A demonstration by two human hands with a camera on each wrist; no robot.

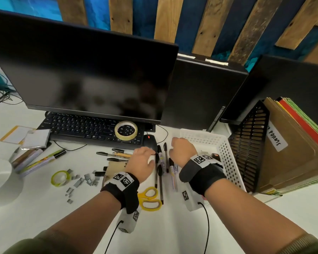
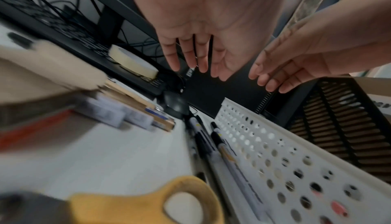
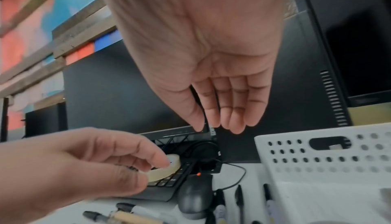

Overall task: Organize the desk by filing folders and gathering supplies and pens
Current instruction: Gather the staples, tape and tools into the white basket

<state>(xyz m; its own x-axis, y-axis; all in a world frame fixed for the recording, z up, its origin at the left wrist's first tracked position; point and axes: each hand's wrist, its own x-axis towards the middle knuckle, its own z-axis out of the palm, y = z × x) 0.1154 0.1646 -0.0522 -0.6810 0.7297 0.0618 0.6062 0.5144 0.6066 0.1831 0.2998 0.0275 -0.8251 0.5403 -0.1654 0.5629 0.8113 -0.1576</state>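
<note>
Several pens and markers (image 1: 161, 162) lie side by side on the white desk, just left of a white perforated basket (image 1: 226, 153). My left hand (image 1: 151, 155) hovers at their left side, fingers relaxed and holding nothing; the left wrist view shows its palm and straight fingers (image 2: 196, 63) above the pens (image 2: 203, 137). My right hand (image 1: 174, 143) hangs over the pens' far end beside the basket's corner, fingers (image 3: 232, 122) pointing down and empty. More pens (image 1: 116, 154) lie left of my left hand. Brown and coloured folders (image 1: 292, 143) stand in a black mesh file holder (image 1: 246, 153).
A tape roll (image 1: 126, 130) sits on the keyboard (image 1: 84, 127), and a black mouse (image 1: 150, 142) lies behind the pens. Yellow scissors (image 1: 151, 198), loose staples (image 1: 81, 180), green tape (image 1: 61, 177) and markers (image 1: 40, 160) lie to the left. Monitors stand behind.
</note>
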